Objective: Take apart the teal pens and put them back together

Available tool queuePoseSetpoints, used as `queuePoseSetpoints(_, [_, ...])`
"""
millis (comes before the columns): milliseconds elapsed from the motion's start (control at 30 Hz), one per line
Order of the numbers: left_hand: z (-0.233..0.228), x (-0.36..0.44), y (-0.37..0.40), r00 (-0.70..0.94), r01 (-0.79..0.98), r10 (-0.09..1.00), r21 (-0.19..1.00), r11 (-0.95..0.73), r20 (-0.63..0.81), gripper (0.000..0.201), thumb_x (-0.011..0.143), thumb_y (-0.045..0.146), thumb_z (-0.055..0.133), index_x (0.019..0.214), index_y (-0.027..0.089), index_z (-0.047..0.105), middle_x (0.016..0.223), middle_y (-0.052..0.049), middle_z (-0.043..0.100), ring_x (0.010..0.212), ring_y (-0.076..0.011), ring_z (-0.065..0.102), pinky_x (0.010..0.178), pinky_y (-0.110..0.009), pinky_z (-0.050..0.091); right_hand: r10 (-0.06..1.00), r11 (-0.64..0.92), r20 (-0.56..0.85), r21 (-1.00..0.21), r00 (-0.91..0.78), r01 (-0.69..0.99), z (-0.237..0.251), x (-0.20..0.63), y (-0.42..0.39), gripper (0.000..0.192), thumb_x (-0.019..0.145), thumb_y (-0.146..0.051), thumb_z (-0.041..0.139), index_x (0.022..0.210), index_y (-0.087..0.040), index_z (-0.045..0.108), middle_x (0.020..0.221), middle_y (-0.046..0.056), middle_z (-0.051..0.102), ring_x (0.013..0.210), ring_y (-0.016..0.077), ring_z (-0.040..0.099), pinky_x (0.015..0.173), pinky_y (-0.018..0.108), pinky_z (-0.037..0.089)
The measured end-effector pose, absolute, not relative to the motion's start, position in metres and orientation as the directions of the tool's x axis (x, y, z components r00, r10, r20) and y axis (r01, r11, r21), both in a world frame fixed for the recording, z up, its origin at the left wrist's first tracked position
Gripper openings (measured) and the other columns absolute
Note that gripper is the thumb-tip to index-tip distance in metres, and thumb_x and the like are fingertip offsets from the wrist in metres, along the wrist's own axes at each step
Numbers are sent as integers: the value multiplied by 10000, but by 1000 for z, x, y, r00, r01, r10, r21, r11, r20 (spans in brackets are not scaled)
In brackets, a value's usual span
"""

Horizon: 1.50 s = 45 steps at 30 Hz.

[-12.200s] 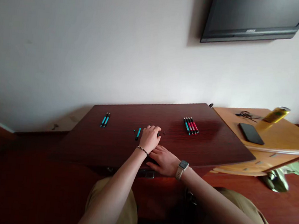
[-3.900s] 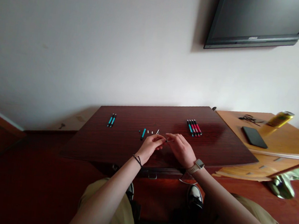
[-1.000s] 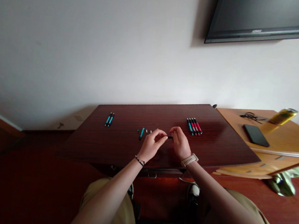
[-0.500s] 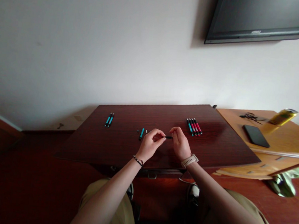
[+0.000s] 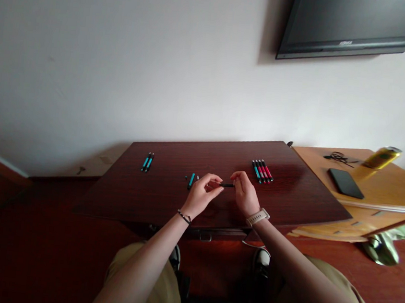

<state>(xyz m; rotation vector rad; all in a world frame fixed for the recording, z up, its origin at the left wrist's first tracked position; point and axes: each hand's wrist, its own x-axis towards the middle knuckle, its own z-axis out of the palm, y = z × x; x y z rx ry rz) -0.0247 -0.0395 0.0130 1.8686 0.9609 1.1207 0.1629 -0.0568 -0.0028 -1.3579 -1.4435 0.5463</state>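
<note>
A slim black pen part [image 5: 226, 185] spans the gap between my two hands above the dark table. My left hand [image 5: 202, 192], with a beaded bracelet at its wrist, pinches one end between thumb and fingers. Curled round the other end is my right hand [image 5: 244, 194], which hides that end. Just left of my left hand lies a turquoise and black pen barrel [image 5: 191, 181], with a small dark piece [image 5: 185, 177] and a small pale piece [image 5: 198, 177] beside it.
Two turquoise pens [image 5: 147, 162] lie at the table's left. A row of turquoise and red pens [image 5: 262, 171] lies on the right. On the adjoining wooden cabinet are a black phone [image 5: 346, 183], a cable [image 5: 340, 157] and a yellow can [image 5: 382, 158]. A television [image 5: 353, 27] hangs above.
My left hand has shifted slightly left, and a little more of the black pen part shows between the hands. The pens on the table stay in place.
</note>
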Motion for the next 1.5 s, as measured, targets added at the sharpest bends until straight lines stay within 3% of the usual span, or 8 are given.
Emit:
queuePoseSetpoints(233, [13,-50,-36,284,459,866,735,-499,411,69,940,215,687,1008,218,685,951,-10,735,812,-146,668,764,-277,521,908,236,368,-843,200,483,-4,178,-58,240,1040,-396,391,1037,-247,580,781,20,623,668,198,556,680,308,402])
queuePoseSetpoints(400, [9,-69,-38,342,621,802,524,-584,490,84,948,168,674,1007,227,668,959,-26,701,895,-182,653,858,-334,537,909,216,368,-816,194,537,-6,191,-61,318,1051,-438,389,1137,-234,618,766,24,627,617,195,546,617,302,379])
queuePoseSetpoints(533, [6,-71,-43,404,649,765,433,-626,502,76,958,163,670,990,231,654,969,-31,693,970,-207,660,908,-375,552,928,241,356,-796,108,555,-7,196,-62,335,1056,-445,418,1158,-238,660,816,39,679,662,201,603,638,295,416])
queuePoseSetpoints(767, [0,-60,-48,474,620,734,408,-671,487,195,966,222,699,1151,243,640,1015,-33,692,991,-211,675,909,-379,573,912,395,392,-772,-117,498,-6,184,-67,284,1063,-402,465,1072,-243,701,954,48,743,822,207,678,764,296,481])
queuePoseSetpoints(867, [-1,-54,-49,508,611,719,390,-689,474,142,988,231,670,1128,243,646,1017,-33,697,983,-207,678,893,-360,568,902,430,394,-781,-177,454,-5,178,-68,278,1067,-397,473,1068,-239,702,962,40,740,836,198,674,794,297,484])
queuePoseSetpoints(1033, [0,-45,-51,511,627,723,373,-684,465,25,998,213,644,1013,230,656,982,-37,702,958,-209,671,863,-339,548,926,377,360,-855,-116,354,-1,169,-69,319,1067,-458,480,1067,-227,699,849,20,702,770,185,650,749,293,489])
queuePoseSetpoints(1267, [1,-38,-56,522,658,747,362,-660,412,111,1011,289,638,923,225,660,923,-52,698,912,-218,662,832,-339,534,947,303,281,-942,-158,145,1,164,-65,344,967,-491,634,1171,-219,688,1097,65,753,959,217,699,890,340,549])
queuePoseSetpoints(1500, [-2,-39,-54,533,669,740,332,-666,410,147,1010,314,645,894,225,656,897,-46,688,900,-215,653,827,-333,528,936,291,233,-935,-265,204,-7,164,-61,338,1007,-507,555,1011,-203,703,974,41,740,914,206,674,873,328,528])
